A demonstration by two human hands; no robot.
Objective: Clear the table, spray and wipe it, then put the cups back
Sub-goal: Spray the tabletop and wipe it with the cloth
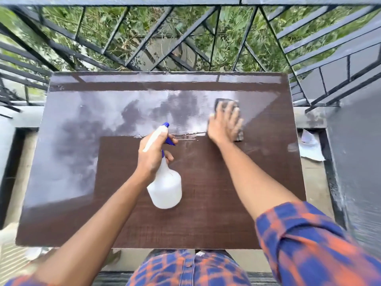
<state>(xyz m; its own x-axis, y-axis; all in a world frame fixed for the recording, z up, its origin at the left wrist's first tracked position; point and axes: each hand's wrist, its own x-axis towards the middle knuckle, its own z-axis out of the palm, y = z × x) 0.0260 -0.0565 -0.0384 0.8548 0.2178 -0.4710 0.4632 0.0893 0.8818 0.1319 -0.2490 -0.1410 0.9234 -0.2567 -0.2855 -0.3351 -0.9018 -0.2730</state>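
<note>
Above the bench (206, 213), the left grip (153, 155) curled round the neck of the spray bottle (166, 188). Its long axis ran near to far, blue nozzle pointing away, contents unclear. Farther right, the right grip (225, 122) pressed spread fingers flat on a dark cloth (239, 137).

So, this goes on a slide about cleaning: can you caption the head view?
Left hand holds a spray bottle over the brown table while right hand presses a cloth on it.
</note>
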